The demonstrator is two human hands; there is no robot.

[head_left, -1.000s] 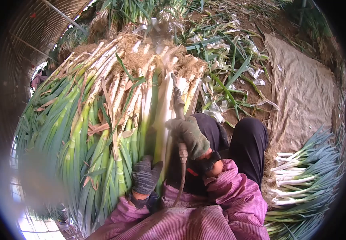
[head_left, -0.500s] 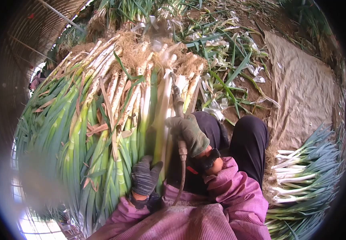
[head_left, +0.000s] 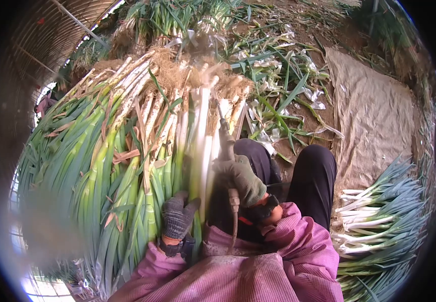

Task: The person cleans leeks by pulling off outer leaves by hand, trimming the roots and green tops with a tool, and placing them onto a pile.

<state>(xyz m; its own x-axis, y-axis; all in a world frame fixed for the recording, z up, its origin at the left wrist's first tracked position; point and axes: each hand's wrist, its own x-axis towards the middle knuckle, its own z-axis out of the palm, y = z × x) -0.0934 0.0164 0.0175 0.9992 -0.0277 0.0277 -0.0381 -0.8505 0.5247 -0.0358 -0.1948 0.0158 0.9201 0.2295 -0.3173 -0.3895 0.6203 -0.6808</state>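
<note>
In my right hand, gloved in grey-green, is an air blow gun, its thin nozzle pointing up at the white shafts of the leeks. A hose runs from its lower end down toward my lap. My left hand, in a dark striped glove, is closed at the lower green part of a leek; its thumb lies over the stalk and the fingertips are partly hidden. That leek's upper shaft looks white and slightly blurred. Beside it, to the left, lies a big heap of unpeeled leeks with brown roots and dry leaves.
Stripped leaves and pale skins litter the soil ahead. A beige cloth is spread at the right. Cleaned leeks are stacked beside my right leg. More bundled leeks stand at the back.
More bare white shaft shows on the leek before me, where a green, loose layer was. My right hand and blow gun have shifted slightly down and right. The view has tilted a little.
</note>
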